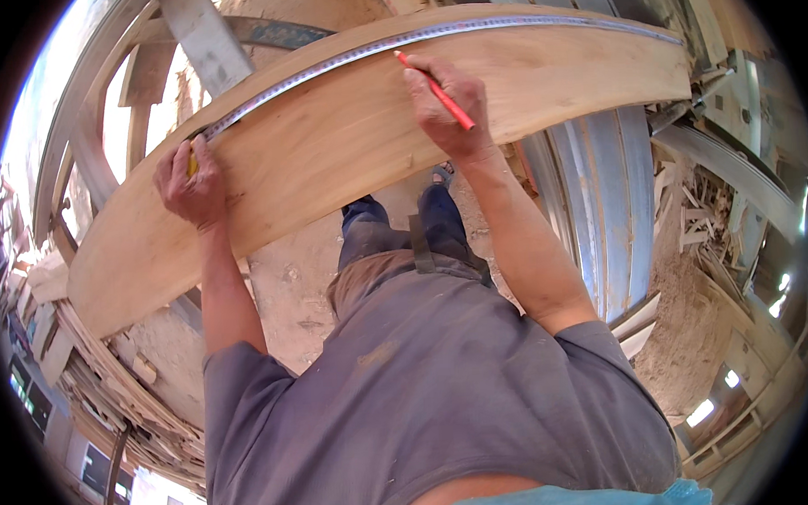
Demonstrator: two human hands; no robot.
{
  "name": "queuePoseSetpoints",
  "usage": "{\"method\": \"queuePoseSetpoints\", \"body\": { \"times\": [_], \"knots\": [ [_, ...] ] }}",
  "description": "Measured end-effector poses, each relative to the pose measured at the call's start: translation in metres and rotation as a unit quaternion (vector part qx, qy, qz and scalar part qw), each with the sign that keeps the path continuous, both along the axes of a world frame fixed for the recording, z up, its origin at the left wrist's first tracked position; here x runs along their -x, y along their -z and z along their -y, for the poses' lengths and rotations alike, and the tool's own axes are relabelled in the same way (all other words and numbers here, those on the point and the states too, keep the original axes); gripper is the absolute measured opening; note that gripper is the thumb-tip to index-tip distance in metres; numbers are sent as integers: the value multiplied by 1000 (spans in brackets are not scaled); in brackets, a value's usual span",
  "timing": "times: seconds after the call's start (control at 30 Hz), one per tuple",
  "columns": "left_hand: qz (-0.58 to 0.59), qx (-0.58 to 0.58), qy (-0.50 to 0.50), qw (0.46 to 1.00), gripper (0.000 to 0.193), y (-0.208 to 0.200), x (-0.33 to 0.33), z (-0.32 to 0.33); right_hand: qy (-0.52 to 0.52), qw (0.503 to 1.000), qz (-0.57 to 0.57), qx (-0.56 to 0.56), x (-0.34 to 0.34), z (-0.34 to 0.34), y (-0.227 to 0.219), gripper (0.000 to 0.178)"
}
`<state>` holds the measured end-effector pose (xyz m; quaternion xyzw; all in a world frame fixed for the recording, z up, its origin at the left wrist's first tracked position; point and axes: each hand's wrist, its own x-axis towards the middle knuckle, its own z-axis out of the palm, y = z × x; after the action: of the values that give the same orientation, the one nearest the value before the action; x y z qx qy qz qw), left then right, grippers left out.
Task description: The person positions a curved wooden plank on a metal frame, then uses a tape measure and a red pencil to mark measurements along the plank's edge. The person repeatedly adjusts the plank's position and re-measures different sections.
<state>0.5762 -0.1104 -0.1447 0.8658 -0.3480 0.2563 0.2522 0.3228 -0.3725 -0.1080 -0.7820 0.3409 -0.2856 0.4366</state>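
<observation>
Tape laid lengthwise along the board.
Left hand: fingers clamped on the tape's yellow case. Right hand: fingers clamped on the pencil, tip just beside the tape.

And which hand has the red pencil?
The right hand does: the red pencil slants across its fingers. The left hand has no pencil; it grips the tape measure at its left end.
</observation>
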Motion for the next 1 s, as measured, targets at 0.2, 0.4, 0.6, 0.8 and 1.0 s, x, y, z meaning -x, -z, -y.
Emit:
{"method": "queuePoseSetpoints", "body": {
  "times": [0.2, 0.4, 0.6, 0.8, 1.0],
  "knots": [
    [-2, -11, -19, 1000, 11, -1, 1, 1, 14, 1000, -11, -3, -3, -3, -3, 19],
    [-6, -6, -23, 1000, 10, -7, 6, 5, 12, 1000, -7, 2, -5, -3, -2, 18],
    [0, -1, -19, 1000, 8, -8, 8, 4, 9, 1000, -17, 10, -6, -4, 0, 17],
    [3, -8, -24, 1000, 9, -7, 8, 3, -66, 997, 27, 26, -27, -40, -4, 17],
    [0, 14, -28, 1000, 8, -5, 6, 1, -80, 996, -2, -31, -48, -50, -2, 20]
  ]
}}
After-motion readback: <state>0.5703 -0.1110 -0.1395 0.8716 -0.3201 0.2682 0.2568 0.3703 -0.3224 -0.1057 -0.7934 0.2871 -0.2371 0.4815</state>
